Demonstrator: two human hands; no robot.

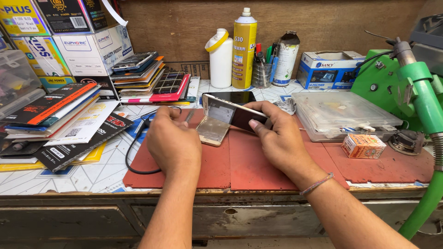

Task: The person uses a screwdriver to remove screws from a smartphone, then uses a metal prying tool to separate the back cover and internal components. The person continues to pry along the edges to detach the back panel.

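My right hand (277,133) grips a smartphone's screen panel (230,110), lifted on edge above a gold phone body (213,131) that lies on the red mat (249,166). My left hand (171,138) is closed around a thin metal tool (189,115) whose tip points toward the gap between screen and body. A black cable (134,147) runs from near my left hand down over the mat's left edge.
Stacked boxes and phone-part packets (69,110) fill the left. A white bottle (221,57), yellow spray can (243,48) and pen cup (262,74) stand at the back. A clear plastic case (341,113), small orange box (363,145) and green machine (410,87) sit right.
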